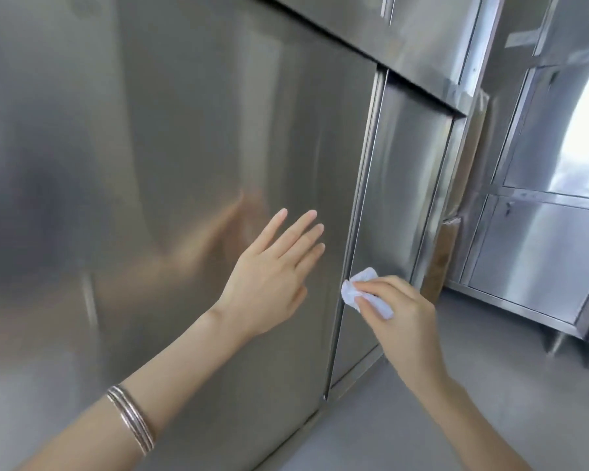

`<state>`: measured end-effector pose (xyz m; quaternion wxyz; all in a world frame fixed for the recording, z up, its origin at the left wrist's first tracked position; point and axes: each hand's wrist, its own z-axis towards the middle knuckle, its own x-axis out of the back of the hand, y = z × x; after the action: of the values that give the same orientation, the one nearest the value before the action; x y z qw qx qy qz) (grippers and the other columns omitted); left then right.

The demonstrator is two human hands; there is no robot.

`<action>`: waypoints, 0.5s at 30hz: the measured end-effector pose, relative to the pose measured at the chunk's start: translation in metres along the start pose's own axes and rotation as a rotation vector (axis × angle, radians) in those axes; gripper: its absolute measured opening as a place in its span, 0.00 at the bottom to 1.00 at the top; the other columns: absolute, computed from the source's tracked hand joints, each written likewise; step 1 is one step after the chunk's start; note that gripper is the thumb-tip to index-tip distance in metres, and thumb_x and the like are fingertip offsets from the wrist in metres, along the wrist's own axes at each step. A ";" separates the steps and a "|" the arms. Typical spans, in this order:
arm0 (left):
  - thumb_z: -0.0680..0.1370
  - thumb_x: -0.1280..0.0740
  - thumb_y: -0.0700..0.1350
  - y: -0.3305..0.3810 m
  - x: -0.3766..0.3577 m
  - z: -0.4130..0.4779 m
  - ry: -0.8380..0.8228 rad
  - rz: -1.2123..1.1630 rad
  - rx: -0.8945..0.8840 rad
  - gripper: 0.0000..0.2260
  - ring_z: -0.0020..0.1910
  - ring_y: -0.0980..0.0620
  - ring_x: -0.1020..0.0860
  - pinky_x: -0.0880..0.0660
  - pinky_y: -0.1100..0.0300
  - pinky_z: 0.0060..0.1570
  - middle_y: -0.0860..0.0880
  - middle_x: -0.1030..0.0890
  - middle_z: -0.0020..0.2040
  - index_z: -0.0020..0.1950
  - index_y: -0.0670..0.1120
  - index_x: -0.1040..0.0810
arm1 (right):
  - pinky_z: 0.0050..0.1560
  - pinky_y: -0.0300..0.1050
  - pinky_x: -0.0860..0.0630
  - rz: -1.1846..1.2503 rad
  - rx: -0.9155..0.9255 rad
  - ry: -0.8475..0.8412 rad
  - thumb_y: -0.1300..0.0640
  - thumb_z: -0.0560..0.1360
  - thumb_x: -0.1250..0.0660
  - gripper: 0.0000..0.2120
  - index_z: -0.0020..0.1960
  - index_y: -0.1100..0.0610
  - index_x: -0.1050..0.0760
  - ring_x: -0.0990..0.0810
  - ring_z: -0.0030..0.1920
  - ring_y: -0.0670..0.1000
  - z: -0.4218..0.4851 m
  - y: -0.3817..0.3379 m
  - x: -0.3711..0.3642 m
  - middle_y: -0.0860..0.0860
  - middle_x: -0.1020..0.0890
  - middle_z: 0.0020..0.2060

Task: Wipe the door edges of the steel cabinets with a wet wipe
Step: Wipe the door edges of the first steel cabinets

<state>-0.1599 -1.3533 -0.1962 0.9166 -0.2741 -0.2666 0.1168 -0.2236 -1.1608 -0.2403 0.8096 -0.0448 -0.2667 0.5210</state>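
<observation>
White crumpled wet wipe (pixel 363 289) is pinched by right hand (pixel 400 312) against vertical edge of brushed steel cabinet door (pixel 356 232). Left hand (pixel 272 273) is spread flat on door.

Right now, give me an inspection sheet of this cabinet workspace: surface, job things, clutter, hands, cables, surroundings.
Surface: large steel door, brushed, with blurry reflections; no dirt discernible.
Job's things: wet wipe, crumpled, held against the vertical door edge, low down.
Clutter: nothing seen.
Hands: right hand pinches the wipe; left hand has straight fingers at the door face, contact unclear; bangles on its wrist.
Cables: nothing seen.
Surroundings: more steel cabinets on legs to the right, a brown wrapped panel standing between, grey floor.
</observation>
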 end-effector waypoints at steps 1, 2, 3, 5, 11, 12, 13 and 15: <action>0.71 0.37 0.42 0.002 -0.005 0.012 0.011 0.007 0.002 0.21 0.73 0.43 0.32 0.42 0.43 0.74 0.44 0.24 0.68 0.63 0.42 0.20 | 0.41 0.44 0.27 0.020 -0.005 0.026 0.70 0.68 0.27 0.09 0.43 0.59 0.17 0.20 0.41 0.54 0.012 0.007 0.001 0.51 0.17 0.40; 0.71 0.36 0.42 0.003 -0.011 0.023 0.024 0.014 0.015 0.21 0.73 0.44 0.33 0.42 0.43 0.74 0.44 0.25 0.68 0.64 0.42 0.21 | 0.41 0.43 0.28 0.046 -0.013 0.047 0.70 0.68 0.27 0.09 0.43 0.59 0.17 0.20 0.41 0.54 0.023 0.016 0.000 0.51 0.17 0.40; 0.71 0.35 0.42 0.005 -0.019 0.034 0.036 0.021 0.043 0.21 0.73 0.44 0.33 0.42 0.43 0.74 0.44 0.25 0.69 0.64 0.42 0.21 | 0.41 0.41 0.28 0.068 -0.024 0.065 0.70 0.68 0.27 0.08 0.43 0.59 0.17 0.20 0.41 0.54 0.034 0.027 -0.002 0.51 0.17 0.40; 0.70 0.32 0.42 0.012 -0.039 0.054 0.051 0.036 0.147 0.22 0.73 0.44 0.33 0.41 0.43 0.73 0.45 0.26 0.69 0.65 0.41 0.22 | 0.40 0.35 0.29 0.078 -0.017 0.106 0.71 0.67 0.27 0.09 0.43 0.59 0.17 0.20 0.40 0.54 0.049 0.053 -0.007 0.50 0.18 0.39; 0.75 0.40 0.42 0.041 -0.105 0.112 0.098 0.098 0.308 0.21 0.74 0.43 0.36 0.45 0.43 0.74 0.45 0.29 0.72 0.67 0.40 0.24 | 0.43 0.30 0.30 0.224 0.088 0.082 0.70 0.69 0.28 0.09 0.44 0.58 0.17 0.21 0.42 0.47 0.105 0.146 -0.025 0.47 0.18 0.40; 0.75 0.41 0.42 0.042 -0.112 0.122 0.120 0.121 0.314 0.21 0.75 0.43 0.36 0.44 0.43 0.74 0.45 0.30 0.73 0.67 0.40 0.24 | 0.43 0.31 0.29 0.232 0.139 0.098 0.70 0.69 0.28 0.09 0.44 0.58 0.17 0.21 0.42 0.48 0.119 0.158 -0.030 0.48 0.18 0.40; 0.75 0.41 0.42 0.040 -0.118 0.133 0.143 0.149 0.328 0.21 0.74 0.43 0.36 0.44 0.42 0.74 0.45 0.30 0.73 0.68 0.40 0.24 | 0.43 0.32 0.29 0.234 0.201 0.131 0.69 0.69 0.28 0.08 0.44 0.58 0.17 0.21 0.41 0.49 0.133 0.167 -0.036 0.48 0.18 0.39; 0.75 0.39 0.42 0.031 -0.121 0.154 0.173 0.216 0.377 0.22 0.74 0.43 0.36 0.43 0.42 0.74 0.45 0.31 0.73 0.69 0.40 0.25 | 0.44 0.31 0.29 0.264 0.300 0.211 0.67 0.68 0.29 0.07 0.43 0.59 0.17 0.23 0.40 0.48 0.163 0.178 -0.045 0.48 0.18 0.39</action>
<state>-0.3475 -1.3036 -0.1556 0.9532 -0.1343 -0.1295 0.2381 -0.4616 -1.1531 -0.1803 0.7554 -0.0128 -0.0919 0.6487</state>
